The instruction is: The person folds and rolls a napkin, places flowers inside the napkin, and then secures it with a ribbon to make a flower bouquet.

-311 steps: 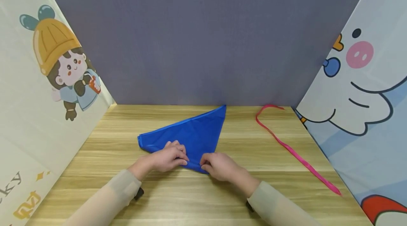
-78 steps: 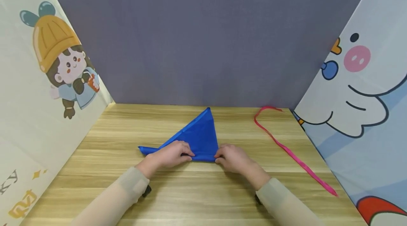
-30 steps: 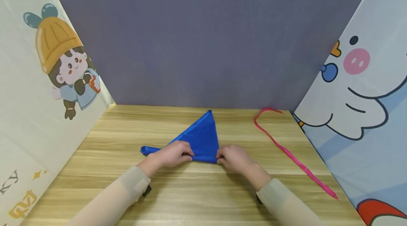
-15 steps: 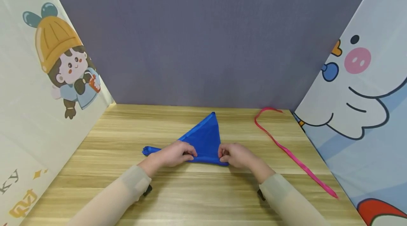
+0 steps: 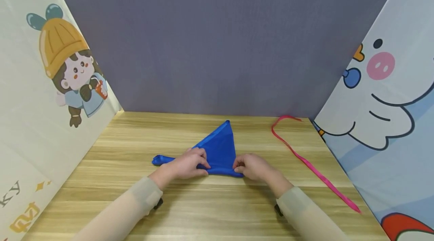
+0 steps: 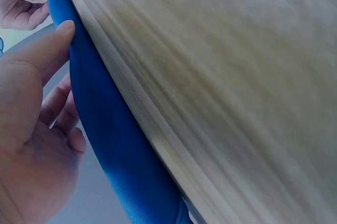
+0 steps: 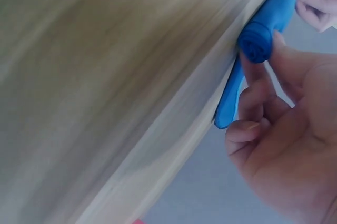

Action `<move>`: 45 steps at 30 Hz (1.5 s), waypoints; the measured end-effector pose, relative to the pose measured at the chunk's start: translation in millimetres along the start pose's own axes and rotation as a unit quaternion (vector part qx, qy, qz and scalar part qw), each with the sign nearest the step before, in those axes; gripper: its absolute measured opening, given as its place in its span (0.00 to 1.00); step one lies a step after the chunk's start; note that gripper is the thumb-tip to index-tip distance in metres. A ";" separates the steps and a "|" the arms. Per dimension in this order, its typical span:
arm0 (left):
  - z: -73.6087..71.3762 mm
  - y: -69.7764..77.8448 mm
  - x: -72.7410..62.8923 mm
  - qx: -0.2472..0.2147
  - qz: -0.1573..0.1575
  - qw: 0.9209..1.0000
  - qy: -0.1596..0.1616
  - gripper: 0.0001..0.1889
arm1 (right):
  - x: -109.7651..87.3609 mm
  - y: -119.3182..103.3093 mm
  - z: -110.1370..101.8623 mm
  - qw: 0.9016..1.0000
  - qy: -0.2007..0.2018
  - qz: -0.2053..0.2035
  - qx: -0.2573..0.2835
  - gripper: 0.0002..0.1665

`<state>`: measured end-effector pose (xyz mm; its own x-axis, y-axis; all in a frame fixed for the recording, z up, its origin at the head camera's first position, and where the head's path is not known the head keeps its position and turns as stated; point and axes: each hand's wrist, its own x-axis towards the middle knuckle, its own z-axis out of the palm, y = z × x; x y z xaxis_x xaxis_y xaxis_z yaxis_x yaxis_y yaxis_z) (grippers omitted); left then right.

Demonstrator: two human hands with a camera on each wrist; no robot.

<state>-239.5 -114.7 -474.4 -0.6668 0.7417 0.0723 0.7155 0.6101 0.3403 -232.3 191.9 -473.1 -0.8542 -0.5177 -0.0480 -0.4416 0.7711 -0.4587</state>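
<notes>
A blue cloth (image 5: 220, 148) lies on the table, its near edge wound into a roll and its flat part tapering to a point at the back. In the left wrist view the roll (image 6: 105, 113) runs lengthwise past my left hand (image 5: 190, 163), whose thumb presses its near side while the fingers reach over the far side. My right hand (image 5: 252, 166) pinches the roll's right end between thumb and forefinger. The right wrist view shows the coiled end (image 7: 256, 42) at the fingertips, with a flat blue corner beyond it. The roll's left end sticks out past the left wrist.
A long pink ribbon (image 5: 315, 169) curves along the right side of the wooden table (image 5: 217, 211). A grey panel (image 5: 217, 45) stands behind the table. Printed cartoon sheets (image 5: 376, 113) flank it on both sides.
Over these seconds the cloth's near edge has been wound up, so its flat part has shrunk. Lately my right hand has shifted slightly right, and the left fingers have resettled on the roll.
</notes>
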 end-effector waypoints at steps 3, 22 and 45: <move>1.4 -0.6 1.1 -0.005 0.008 1.000 0.000 0.11 | -1.7 -3.8 2.7 0.999 0.017 -0.015 -0.040 0.04; 12.6 9.8 16.2 -0.041 0.005 0.999 -0.028 0.13 | 5.2 -2.2 16.5 0.994 0.015 -0.090 0.053 0.12; 13.0 13.7 12.5 -0.040 0.021 0.999 -0.023 0.15 | 8.1 7.5 5.8 0.995 -0.023 -0.095 0.034 0.13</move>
<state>-235.3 -93.5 -481.1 -0.6255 0.7789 0.0446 0.7220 0.5562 0.4115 -240.9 191.4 -482.1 -0.7430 -0.6692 0.0061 -0.5731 0.6315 -0.5223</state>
